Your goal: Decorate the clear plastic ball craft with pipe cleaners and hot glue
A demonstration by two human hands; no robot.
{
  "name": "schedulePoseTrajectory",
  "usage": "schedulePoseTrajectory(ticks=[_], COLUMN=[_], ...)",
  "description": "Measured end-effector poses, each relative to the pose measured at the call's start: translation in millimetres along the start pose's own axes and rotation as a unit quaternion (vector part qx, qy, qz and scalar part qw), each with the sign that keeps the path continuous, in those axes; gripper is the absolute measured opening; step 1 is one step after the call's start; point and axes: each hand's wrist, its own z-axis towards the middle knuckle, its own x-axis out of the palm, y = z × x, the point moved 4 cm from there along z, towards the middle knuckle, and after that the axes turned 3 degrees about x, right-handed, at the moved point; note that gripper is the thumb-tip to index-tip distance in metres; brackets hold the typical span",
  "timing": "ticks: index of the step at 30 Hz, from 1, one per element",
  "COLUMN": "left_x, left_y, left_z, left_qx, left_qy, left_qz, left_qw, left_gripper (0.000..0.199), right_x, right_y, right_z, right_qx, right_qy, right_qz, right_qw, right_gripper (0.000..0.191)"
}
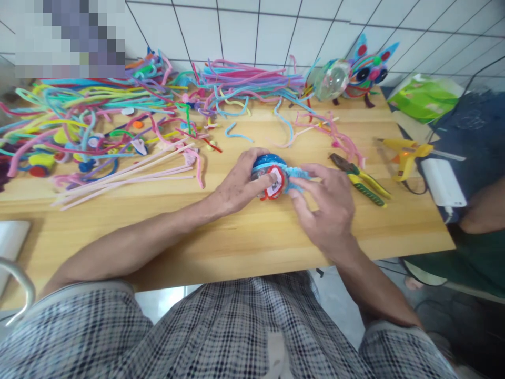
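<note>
A small round craft piece (pixel 270 164) with a dark blue top and a red-rimmed white patch sits at the middle of the wooden table. My left hand (pixel 244 184) is wrapped round its left side, the thumb pressed on the patch. From its right side sticks out a light blue fuzzy strip (pixel 296 172). The fingers of my right hand (pixel 325 202) are closed on that strip, with the thumb below it. Pliers with green and yellow handles (pixel 365 184) lie just right of my right hand.
Pipe cleaners (pixel 252 79) are heaped along the back and left. Pale sticks (pixel 130 173) lie at left. A yellow glue gun (pixel 408 155), white box (pixel 444 181), clear ball (pixel 335 79) and colourful eared figure (pixel 369 73) are at right. Another person's arm (pixel 485 208) shows at far right.
</note>
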Motion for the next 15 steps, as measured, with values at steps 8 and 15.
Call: schedulePoseTrajectory(ticks=[8,15], left_x=[-3.3,-6.7], left_y=[1.4,2.7], left_z=[3.2,4.3], left_qx=[-0.009,-0.008], left_qy=[0.011,0.016], left_qz=[0.01,0.022], left_qw=[1.0,1.0], left_gripper=[0.064,0.07], right_x=[-28.9,-35.3], right_y=[-55.7,-185.3], right_z=[-15.4,-30.2], right_qx=[0.094,0.167], right_qy=[-0.078,-0.098], right_qz=[0.066,-0.063], right_qw=[0.99,0.979], right_gripper=[0.013,0.025])
